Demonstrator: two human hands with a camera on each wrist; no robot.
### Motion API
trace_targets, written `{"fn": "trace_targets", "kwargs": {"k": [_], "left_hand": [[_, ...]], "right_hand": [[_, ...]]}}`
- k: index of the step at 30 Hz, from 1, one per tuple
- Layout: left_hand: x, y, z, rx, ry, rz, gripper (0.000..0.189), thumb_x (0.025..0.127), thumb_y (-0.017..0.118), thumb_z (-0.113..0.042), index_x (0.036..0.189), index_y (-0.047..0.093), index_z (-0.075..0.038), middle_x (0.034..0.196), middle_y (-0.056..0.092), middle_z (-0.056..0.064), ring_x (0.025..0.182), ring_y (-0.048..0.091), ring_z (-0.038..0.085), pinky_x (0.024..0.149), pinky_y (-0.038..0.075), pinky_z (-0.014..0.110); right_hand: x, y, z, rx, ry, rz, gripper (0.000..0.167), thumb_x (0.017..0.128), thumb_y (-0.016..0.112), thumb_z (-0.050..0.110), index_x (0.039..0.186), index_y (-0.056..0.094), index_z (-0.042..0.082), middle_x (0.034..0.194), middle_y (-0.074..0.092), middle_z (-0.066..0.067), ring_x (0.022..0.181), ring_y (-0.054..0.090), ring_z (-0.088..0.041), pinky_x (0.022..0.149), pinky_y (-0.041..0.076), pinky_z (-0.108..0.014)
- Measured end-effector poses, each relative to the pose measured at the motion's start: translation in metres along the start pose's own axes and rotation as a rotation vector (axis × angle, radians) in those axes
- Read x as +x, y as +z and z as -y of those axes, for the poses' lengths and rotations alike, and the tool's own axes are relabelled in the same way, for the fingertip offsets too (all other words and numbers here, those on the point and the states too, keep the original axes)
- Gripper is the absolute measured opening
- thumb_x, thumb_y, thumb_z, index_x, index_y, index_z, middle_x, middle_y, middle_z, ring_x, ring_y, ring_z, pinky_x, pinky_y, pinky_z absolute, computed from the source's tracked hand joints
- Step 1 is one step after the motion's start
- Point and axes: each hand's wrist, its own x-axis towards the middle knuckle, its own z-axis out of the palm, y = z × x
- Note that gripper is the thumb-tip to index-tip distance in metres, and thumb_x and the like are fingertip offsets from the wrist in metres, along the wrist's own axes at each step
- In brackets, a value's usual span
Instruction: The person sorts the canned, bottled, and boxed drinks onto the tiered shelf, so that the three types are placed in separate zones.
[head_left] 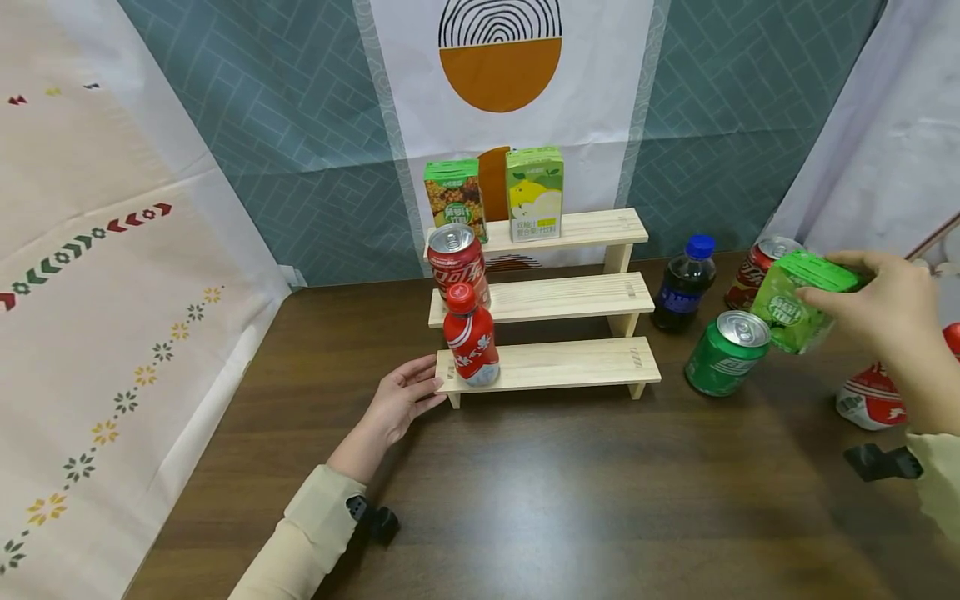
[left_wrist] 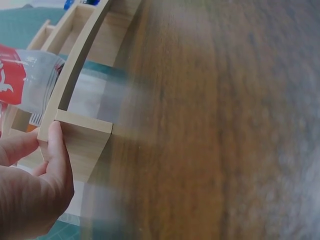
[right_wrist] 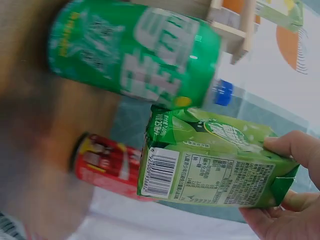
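My right hand grips a green juice box by its top end, thumb on one side and fingers on the other. The box is tilted, just behind and right of a green soda can; a red cola can is partly hidden behind it. My left hand pinches the left end of the lowest step of a three-tier wooden shelf, with a fingertip against the leg joint. Close to that hand, a red-capped bottle with a red label stands on the lowest step.
Another red cola can stands on the middle step. Up top are a brown-and-green juice box and a pale green pear-coloured carton. Right of the shelf stands a blue-capped dark cola bottle. A red bottle sits behind my right forearm.
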Motion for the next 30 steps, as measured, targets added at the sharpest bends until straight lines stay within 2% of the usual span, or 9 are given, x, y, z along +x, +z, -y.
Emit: {"fn": "trace_targets", "kwargs": {"k": [3,6,9,11,13,16,21,24,30], "left_hand": [[-0.001,0.000,0.000,-0.004,0.003,0.003,0.051,0.094,0.052,0.004,0.143,0.038,-0.002,0.136,0.043,0.020,0.092,0.062,0.011,0.079,0.057,0.026],[-0.001,0.000,0.000,-0.006,0.006,0.010,0.052,0.094,0.052,0.005,0.143,0.038,-0.001,0.137,0.043,0.020,0.093,0.062,0.011,0.080,0.057,0.026],[0.000,0.000,0.001,-0.006,0.005,0.016,0.052,0.094,0.052,0.005,0.143,0.038,-0.001,0.138,0.042,0.021,0.094,0.062,0.012,0.080,0.056,0.026],[0.000,0.000,0.001,-0.007,0.003,0.017,0.052,0.094,0.052,0.005,0.143,0.038,-0.002,0.139,0.042,0.020,0.094,0.062,0.012,0.080,0.056,0.026],[0.000,-0.001,0.000,-0.005,0.004,0.018,0.052,0.094,0.052,0.005,0.143,0.038,-0.002,0.140,0.041,0.020,0.095,0.061,0.012,0.080,0.056,0.026],[0.000,0.000,-0.001,-0.003,0.007,0.018,0.052,0.093,0.052,0.005,0.143,0.038,-0.002,0.140,0.041,0.020,0.095,0.061,0.012,0.080,0.056,0.026],[-0.001,0.000,-0.001,-0.003,0.009,0.019,0.052,0.093,0.052,0.005,0.143,0.038,-0.002,0.140,0.041,0.021,0.095,0.061,0.012,0.080,0.056,0.026],[-0.001,-0.001,0.000,-0.003,0.008,0.019,0.052,0.093,0.052,0.005,0.143,0.038,-0.002,0.140,0.041,0.021,0.094,0.061,0.012,0.080,0.056,0.026],[0.000,-0.002,0.000,-0.007,0.013,0.024,0.052,0.094,0.052,0.005,0.143,0.038,-0.001,0.141,0.041,0.021,0.095,0.062,0.012,0.080,0.056,0.026]], "right_hand": [[0.004,-0.006,0.006,0.006,-0.019,-0.022,0.060,0.088,0.065,0.027,0.131,0.048,-0.011,0.119,0.051,-0.035,0.079,0.048,-0.005,0.045,0.029,-0.006],[0.008,-0.012,0.013,0.015,-0.037,-0.040,0.061,0.087,0.066,0.028,0.132,0.048,-0.009,0.109,0.055,-0.028,0.061,0.030,0.016,0.046,0.031,-0.006],[0.011,-0.019,0.020,0.055,-0.075,-0.048,0.060,0.087,0.067,0.026,0.132,0.049,-0.008,0.085,0.059,0.008,0.057,0.032,0.017,0.047,0.032,-0.007],[0.015,-0.023,0.024,0.104,-0.108,-0.043,0.057,0.086,0.068,0.025,0.132,0.051,-0.004,0.071,0.046,0.029,0.055,0.036,0.015,0.046,0.034,-0.009],[0.019,-0.026,0.029,0.153,-0.138,-0.031,0.054,0.085,0.069,0.023,0.131,0.053,0.000,0.065,0.037,0.040,0.055,0.039,0.014,0.045,0.035,-0.011],[0.027,-0.029,0.037,0.229,-0.175,-0.011,0.045,0.084,0.071,0.019,0.125,0.055,0.009,0.066,0.043,0.039,0.057,0.044,0.013,0.047,0.037,-0.009],[0.038,-0.033,0.051,0.276,-0.189,0.031,0.048,0.083,0.074,0.021,0.127,0.056,0.016,0.070,0.050,0.035,0.063,0.049,0.012,0.054,0.037,-0.005],[0.046,-0.034,0.060,0.309,-0.186,0.073,0.054,0.083,0.074,0.024,0.133,0.054,0.015,0.072,0.054,0.034,0.065,0.051,0.011,0.055,0.038,-0.006],[0.061,-0.031,0.074,0.480,-0.206,0.146,0.043,0.084,0.073,0.019,0.124,0.060,0.026,0.080,0.061,0.026,0.073,0.052,0.003,0.060,0.040,-0.005]]}}
